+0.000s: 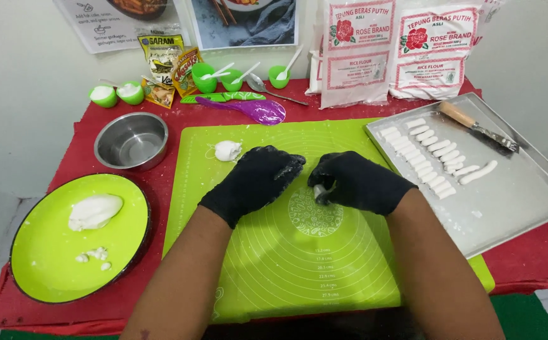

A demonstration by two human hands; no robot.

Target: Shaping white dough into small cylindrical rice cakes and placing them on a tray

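**Right hand (355, 182) pinches a small dough piece (320, 192); left hand (255, 179) holds nothing**

Both hands are in black gloves. The right hand's fingers are closed narrow round the piece and press it onto the mat near its centre, over the printed rings. The left hand sits just beside it, loosely spread, fingertips down on the mat.

Step, my read: shaping one piece into a short stick like those on the tray. Setting it down calls for a free spot. The right half of the tray is bare, so it's a short reach right without bumping the rows.

Inventory, big to small:
- 1 red cloth (85, 126) under everything
- 1 green mat (299, 264), centre
- 1 metal tray (513, 195), right of the mat
- 1 green plate (47, 264), front left, holding 1 large dough lump (94, 211) and a few crumbs
- 2 flour bags (357, 56) at the wall; a third may sit at the frame edge, can't tell
- 1 steel bowl (101, 148), looks empty
- 1 scraper (475, 126), wooden handle, on the tray
- 1 purple spoon (255, 110)
- 5 small green cups (203, 75): 3 with spoons, 2 with white filling
- 1 small dough lump (227, 150) on the mat's far left
- dough sticks (425, 157): roughly twenty in two rows, plus 2 longer ones; exact count is unclear
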